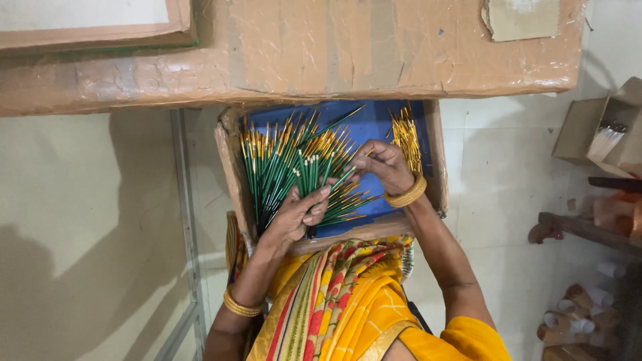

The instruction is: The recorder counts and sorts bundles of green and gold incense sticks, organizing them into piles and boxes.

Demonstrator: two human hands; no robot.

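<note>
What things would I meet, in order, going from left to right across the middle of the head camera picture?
Metal rail → left hand on the green brushes → right hand → small gold-tipped bundle → cardboard tray wall → open cardboard box.

Pale tiled floor (508, 180) with thin grout lines, evenly lit, soft shadows at nine o'clock. Metal rail (186, 220) running from centre left down to seven o'clock. Large tape-wrapped cardboard slab (301, 47) across twelve o'clock. Open cardboard box (602, 127) at three o'clock; dark wooden piece (582, 230) and paper rolls (575, 314) toward four.
</note>
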